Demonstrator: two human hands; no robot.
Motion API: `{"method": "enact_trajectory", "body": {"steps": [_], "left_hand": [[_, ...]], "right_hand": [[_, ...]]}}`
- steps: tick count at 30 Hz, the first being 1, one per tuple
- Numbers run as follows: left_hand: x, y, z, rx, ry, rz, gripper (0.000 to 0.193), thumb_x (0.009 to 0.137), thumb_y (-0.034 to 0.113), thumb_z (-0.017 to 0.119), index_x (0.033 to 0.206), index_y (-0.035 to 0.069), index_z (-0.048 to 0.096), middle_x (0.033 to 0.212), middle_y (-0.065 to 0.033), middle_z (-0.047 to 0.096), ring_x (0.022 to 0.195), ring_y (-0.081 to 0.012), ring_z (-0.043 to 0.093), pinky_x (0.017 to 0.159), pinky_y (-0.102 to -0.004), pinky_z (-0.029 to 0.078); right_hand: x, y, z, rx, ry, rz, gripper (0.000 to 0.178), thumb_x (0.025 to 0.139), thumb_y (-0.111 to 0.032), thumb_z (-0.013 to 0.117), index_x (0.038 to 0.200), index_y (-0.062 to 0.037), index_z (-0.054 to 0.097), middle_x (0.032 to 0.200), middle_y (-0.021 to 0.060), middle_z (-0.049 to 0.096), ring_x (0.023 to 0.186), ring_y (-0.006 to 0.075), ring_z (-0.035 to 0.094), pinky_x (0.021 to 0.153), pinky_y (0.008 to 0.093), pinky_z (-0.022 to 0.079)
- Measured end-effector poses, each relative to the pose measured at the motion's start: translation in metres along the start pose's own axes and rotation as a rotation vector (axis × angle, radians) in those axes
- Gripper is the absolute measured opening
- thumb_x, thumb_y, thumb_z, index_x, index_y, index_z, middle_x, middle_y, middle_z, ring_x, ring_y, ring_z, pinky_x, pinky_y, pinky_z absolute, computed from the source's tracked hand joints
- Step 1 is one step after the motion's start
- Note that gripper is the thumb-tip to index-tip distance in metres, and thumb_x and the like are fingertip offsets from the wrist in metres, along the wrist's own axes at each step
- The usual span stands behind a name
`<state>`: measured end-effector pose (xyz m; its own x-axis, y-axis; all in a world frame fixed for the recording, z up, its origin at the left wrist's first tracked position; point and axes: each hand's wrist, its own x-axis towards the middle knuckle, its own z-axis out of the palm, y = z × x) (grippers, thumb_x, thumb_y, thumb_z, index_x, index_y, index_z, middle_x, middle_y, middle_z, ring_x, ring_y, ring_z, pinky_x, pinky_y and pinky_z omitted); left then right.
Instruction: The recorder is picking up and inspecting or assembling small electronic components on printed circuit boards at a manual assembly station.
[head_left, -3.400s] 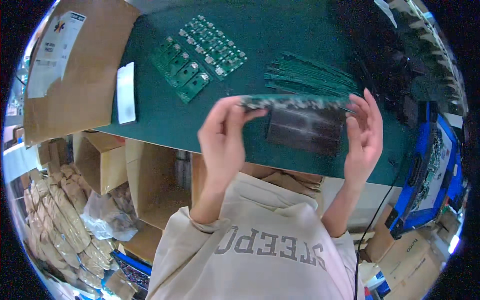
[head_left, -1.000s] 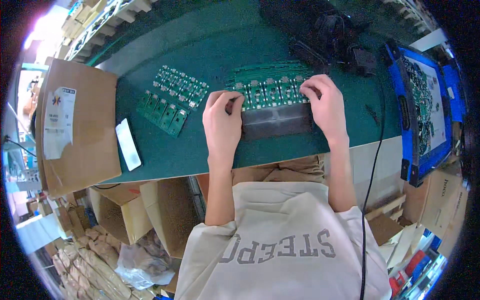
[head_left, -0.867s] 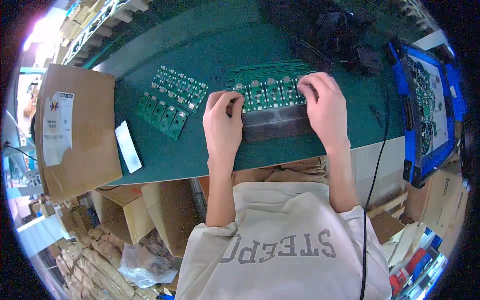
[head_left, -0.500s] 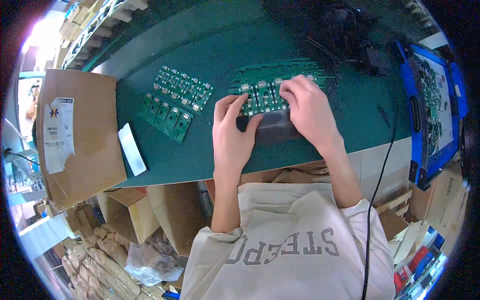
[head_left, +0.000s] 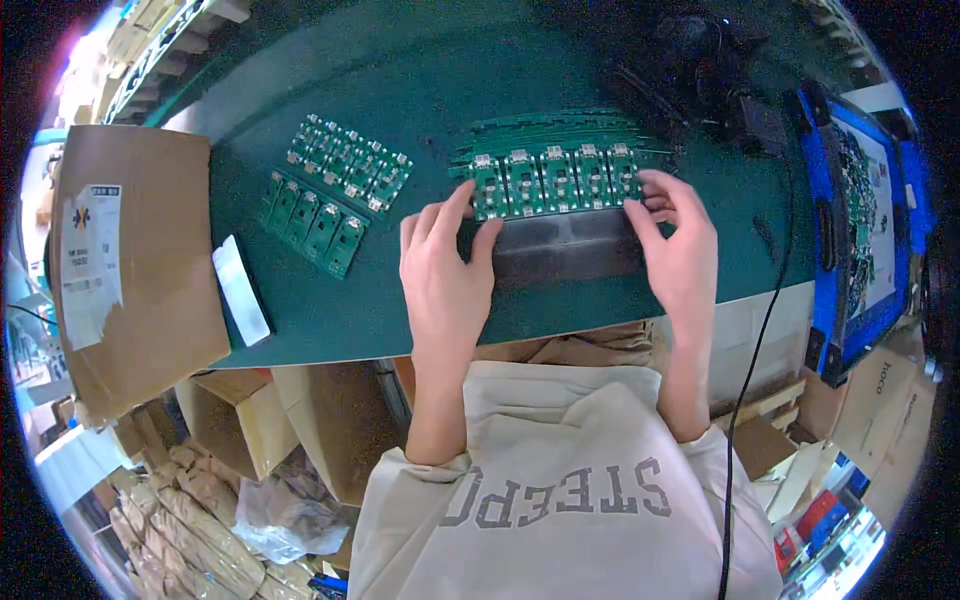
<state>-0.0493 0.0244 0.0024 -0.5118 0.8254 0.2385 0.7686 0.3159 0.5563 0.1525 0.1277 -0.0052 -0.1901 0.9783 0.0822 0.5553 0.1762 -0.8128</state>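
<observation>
Both hands are down on the dark green mat-covered table (head_left: 330, 320), working at its near edge. The left hand (head_left: 440, 275) lies flat, fingers (head_left: 452, 212) spread and stretched forward, the tips touching the left end of a green panel of five small circuit boards with silver connectors (head_left: 555, 182). The right hand (head_left: 680, 250) mirrors it at the other end, fingers extended and only lightly curled, the tips on the panel's right corner. Neither hand is closed around anything; they press rather than grip. Just below the panel, between the two hands, lies a dark grey rectangular pad (head_left: 568, 248), its top edge meeting the boards.

Behind the panel a stack of more green circuit-board panels (head_left: 545, 135) fans out on the table. Off to the left, well apart from the hands, sit two more green board panels laid at an angle (head_left: 335, 190), and nearer the table's front edge a small white paper slip (head_left: 240, 290). A large flat brown cardboard sheet with a white label (head_left: 130, 260) covers the table's left end. At the right stands a blue tray holding green boards (head_left: 860, 230), and a black cable (head_left: 760, 330) drops over the table edge. Below the table there are open cardboard boxes (head_left: 240, 440) and crumpled brown paper packing (head_left: 180, 510) on the floor.
</observation>
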Motion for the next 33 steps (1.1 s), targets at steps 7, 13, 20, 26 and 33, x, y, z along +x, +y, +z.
{"method": "enact_trajectory", "body": {"steps": [7, 13, 20, 26, 33], "left_hand": [[0.013, 0.011, -0.013, -0.283, -0.036, -0.195, 0.029, 0.087, 0.003, 0.078, 0.116, 0.001, 0.076, 0.112, -0.0094, 0.072, 0.086, -0.0222, 0.067, 0.080, -0.0330, 0.055], [0.040, 0.010, -0.001, -0.247, 0.132, 0.015, 0.027, 0.087, 0.002, 0.078, 0.114, 0.003, 0.078, 0.108, -0.0088, 0.072, 0.081, -0.0204, 0.067, 0.076, -0.0311, 0.054], [0.045, 0.011, 0.001, -0.354, 0.175, -0.025, 0.024, 0.085, 0.001, 0.080, 0.109, 0.005, 0.081, 0.101, -0.0058, 0.072, 0.084, -0.0176, 0.065, 0.080, -0.0288, 0.054], [0.028, 0.010, -0.008, -0.450, 0.201, 0.003, 0.020, 0.085, 0.000, 0.079, 0.104, 0.005, 0.081, 0.098, -0.0043, 0.071, 0.082, -0.0161, 0.062, 0.074, -0.0275, 0.051], [0.004, 0.004, -0.012, -0.463, 0.108, -0.090, 0.019, 0.084, -0.001, 0.080, 0.102, 0.006, 0.081, 0.094, -0.0035, 0.068, 0.078, -0.0159, 0.061, 0.069, -0.0272, 0.048]], "right_hand": [[0.001, -0.011, 0.007, 0.035, 0.010, -0.068, 0.033, 0.087, 0.002, 0.074, 0.120, -0.0042, 0.070, 0.112, 0.0087, 0.067, 0.088, 0.0204, 0.064, 0.083, 0.0330, 0.054], [0.028, -0.014, 0.009, 0.026, 0.120, -0.214, 0.033, 0.087, 0.003, 0.074, 0.119, -0.0050, 0.071, 0.111, 0.0073, 0.067, 0.090, 0.0192, 0.064, 0.085, 0.0322, 0.054], [0.034, -0.021, 0.014, 0.374, 0.115, -0.114, 0.032, 0.087, 0.004, 0.075, 0.117, -0.0062, 0.072, 0.111, 0.0053, 0.067, 0.093, 0.0180, 0.065, 0.087, 0.0314, 0.053], [0.022, -0.029, -0.007, 0.140, 0.109, -0.143, 0.024, 0.089, 0.003, 0.074, 0.112, -0.0062, 0.074, 0.106, 0.0038, 0.068, 0.089, 0.0174, 0.064, 0.083, 0.0297, 0.051], [0.002, -0.025, -0.017, 0.102, -0.011, -0.069, 0.015, 0.091, 0.001, 0.074, 0.105, -0.0049, 0.076, 0.100, 0.0036, 0.068, 0.084, 0.0166, 0.061, 0.078, 0.0279, 0.049]]}}
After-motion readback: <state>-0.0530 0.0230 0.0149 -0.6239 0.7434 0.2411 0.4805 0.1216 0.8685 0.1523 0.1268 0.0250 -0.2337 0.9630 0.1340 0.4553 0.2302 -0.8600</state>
